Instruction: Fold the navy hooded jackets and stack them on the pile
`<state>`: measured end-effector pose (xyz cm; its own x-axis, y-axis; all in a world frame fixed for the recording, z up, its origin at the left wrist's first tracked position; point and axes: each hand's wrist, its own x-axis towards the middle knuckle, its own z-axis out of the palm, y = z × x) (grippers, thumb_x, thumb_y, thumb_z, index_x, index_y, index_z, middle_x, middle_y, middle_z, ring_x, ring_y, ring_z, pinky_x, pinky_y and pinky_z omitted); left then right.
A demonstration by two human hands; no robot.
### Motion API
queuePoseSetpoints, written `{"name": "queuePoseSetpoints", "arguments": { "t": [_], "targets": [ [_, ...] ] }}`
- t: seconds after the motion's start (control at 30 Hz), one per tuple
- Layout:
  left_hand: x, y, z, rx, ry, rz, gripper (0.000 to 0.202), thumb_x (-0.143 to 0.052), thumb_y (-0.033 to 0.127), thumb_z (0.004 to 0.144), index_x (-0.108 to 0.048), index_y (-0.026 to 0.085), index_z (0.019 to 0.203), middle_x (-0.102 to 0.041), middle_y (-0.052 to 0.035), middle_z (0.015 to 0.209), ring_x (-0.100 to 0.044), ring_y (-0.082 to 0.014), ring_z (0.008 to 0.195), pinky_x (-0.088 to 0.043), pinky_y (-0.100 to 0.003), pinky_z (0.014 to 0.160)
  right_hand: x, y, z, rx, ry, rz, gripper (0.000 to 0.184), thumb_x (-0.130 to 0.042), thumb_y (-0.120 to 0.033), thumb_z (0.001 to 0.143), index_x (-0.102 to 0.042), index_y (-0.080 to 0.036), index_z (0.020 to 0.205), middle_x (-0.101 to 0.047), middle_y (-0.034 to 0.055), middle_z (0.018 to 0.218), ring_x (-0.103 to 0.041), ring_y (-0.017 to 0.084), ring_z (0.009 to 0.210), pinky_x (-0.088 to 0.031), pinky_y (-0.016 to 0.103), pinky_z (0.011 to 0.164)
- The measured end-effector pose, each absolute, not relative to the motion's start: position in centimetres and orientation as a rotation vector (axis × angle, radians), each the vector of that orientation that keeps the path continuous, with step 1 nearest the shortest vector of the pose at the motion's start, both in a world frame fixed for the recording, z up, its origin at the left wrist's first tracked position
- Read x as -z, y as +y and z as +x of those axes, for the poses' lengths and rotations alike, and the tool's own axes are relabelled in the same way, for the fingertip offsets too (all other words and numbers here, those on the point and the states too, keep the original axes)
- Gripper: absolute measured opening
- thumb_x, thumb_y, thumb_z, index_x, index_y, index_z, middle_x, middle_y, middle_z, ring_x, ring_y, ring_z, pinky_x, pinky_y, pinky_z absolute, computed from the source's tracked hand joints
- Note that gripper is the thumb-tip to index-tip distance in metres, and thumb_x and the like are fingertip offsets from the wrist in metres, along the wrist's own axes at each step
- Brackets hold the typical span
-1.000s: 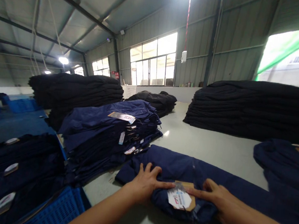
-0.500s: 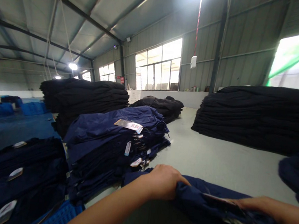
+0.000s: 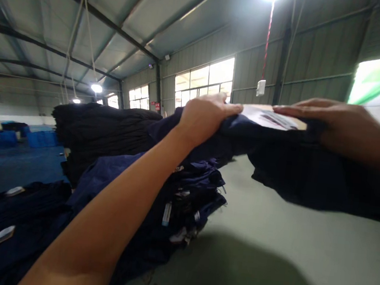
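Observation:
Both my hands hold a dark navy garment (image 3: 297,168) up in the air above the pale table. My left hand (image 3: 205,116) grips it near one end, fingers closed over the cloth. Closed on the other side is my right hand (image 3: 336,120), its fingertips beside a white and tan paper tag (image 3: 271,117) on top of the cloth. Below my left forearm stands a stack of folded navy garments (image 3: 203,176) with several hang tags sticking out on its right side. The garment's exact kind is hard to make out.
A tall pile of black garments (image 3: 105,133) stands behind the navy stack. More navy garments with tags (image 3: 26,220) lie at the lower left. The pale table (image 3: 309,238) carries my shadow. Blue crates (image 3: 42,138) and a person stand far left. A switch box (image 3: 260,87) hangs on a cord.
Both hands have lifted the navy garment from the table's near edge to about window height. It now hangs in front of the black pile on the right and partly over the navy stack.

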<state>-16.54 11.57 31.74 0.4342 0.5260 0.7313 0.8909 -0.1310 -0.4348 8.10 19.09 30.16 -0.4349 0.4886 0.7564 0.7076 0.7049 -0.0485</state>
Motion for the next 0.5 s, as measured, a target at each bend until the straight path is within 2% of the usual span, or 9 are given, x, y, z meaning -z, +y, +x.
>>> {"name": "queuePoseSetpoints", "arguments": {
  "t": [0.07, 0.17, 0.27, 0.33, 0.4, 0.47, 0.5],
  "targets": [
    [-33.3, 10.6, -19.3, 0.547, -1.237, -1.644, 0.039, -0.025, 0.032, 0.094, -0.053, 0.030, 0.122, -0.053, -0.0028, 0.100, -0.051, -0.0207, 0.098, -0.038, -0.033, 0.078, -30.6, 19.6, 4.3, 0.514, -2.014, -0.755, 0.058, -0.015, -0.030, 0.084, -0.048, -0.009, 0.128, -0.050, 0.0042, 0.133, -0.045, 0.021, 0.117, -0.031, 0.035, 0.091],
    [-33.2, 8.5, -23.5, 0.461, -1.258, -1.540, 0.036, -0.028, 0.032, 0.095, -0.054, 0.029, 0.120, -0.053, -0.0029, 0.100, -0.046, -0.0231, 0.103, -0.035, -0.037, 0.083, -28.7, 21.2, -1.8, 0.673, -2.046, -0.501, 0.045, -0.031, -0.013, 0.088, -0.051, -0.019, 0.128, -0.051, 0.0059, 0.130, -0.044, 0.017, 0.118, -0.032, 0.035, 0.098],
    [-29.7, 6.5, -27.3, 0.235, -1.410, -1.532, 0.033, -0.033, 0.026, 0.093, -0.059, 0.031, 0.113, -0.054, -0.0042, 0.100, -0.046, -0.0249, 0.103, -0.034, -0.041, 0.085, -24.9, 22.9, -7.6, 0.726, -2.163, -0.402, 0.047, -0.038, -0.010, 0.086, -0.050, -0.027, 0.128, -0.048, 0.0057, 0.133, -0.040, 0.022, 0.122, -0.033, 0.044, 0.100],
    [-25.8, 5.4, -29.2, 0.082, -1.669, -1.544, 0.037, -0.033, 0.018, 0.090, -0.059, 0.033, 0.113, -0.055, -0.0055, 0.102, -0.049, -0.0250, 0.097, -0.038, -0.040, 0.080, -21.9, 23.5, -10.5, 0.696, -2.383, -0.408, 0.058, -0.034, -0.003, 0.083, -0.044, -0.035, 0.131, -0.049, 0.0022, 0.134, -0.039, 0.025, 0.123, -0.030, 0.054, 0.099],
    [-21.5, 4.6, -30.5, -0.020, -1.944, -1.640, 0.053, -0.039, 0.010, 0.082, -0.044, 0.033, 0.129, -0.054, -0.0066, 0.107, -0.051, -0.0247, 0.093, -0.042, -0.038, 0.077, -19.0, 23.9, -12.4, 0.586, -2.618, -0.469, 0.073, -0.033, 0.002, 0.078, -0.031, -0.041, 0.137, -0.043, 0.0001, 0.139, -0.036, 0.031, 0.126, -0.027, 0.066, 0.095],
    [-18.0, 4.0, -31.1, -0.054, -2.156, -1.710, 0.078, -0.050, 0.012, 0.072, -0.020, 0.032, 0.142, -0.051, -0.0087, 0.113, -0.052, -0.0273, 0.094, -0.045, -0.040, 0.077, -16.8, 24.4, -13.3, 0.453, -2.649, -0.665, 0.077, -0.039, -0.003, 0.077, -0.020, -0.042, 0.140, -0.032, 0.0025, 0.147, -0.028, 0.041, 0.129, -0.029, 0.074, 0.085],
    [-16.9, 3.8, -31.2, -0.034, -2.183, -1.721, 0.085, -0.052, 0.012, 0.070, -0.013, 0.033, 0.143, -0.049, -0.0096, 0.117, -0.050, -0.0292, 0.098, -0.045, -0.043, 0.078, -16.0, 24.7, -13.5, 0.419, -2.630, -0.725, 0.076, -0.041, -0.006, 0.077, -0.018, -0.042, 0.141, -0.029, 0.0047, 0.148, -0.028, 0.044, 0.128, -0.030, 0.074, 0.083]
  ]
}}
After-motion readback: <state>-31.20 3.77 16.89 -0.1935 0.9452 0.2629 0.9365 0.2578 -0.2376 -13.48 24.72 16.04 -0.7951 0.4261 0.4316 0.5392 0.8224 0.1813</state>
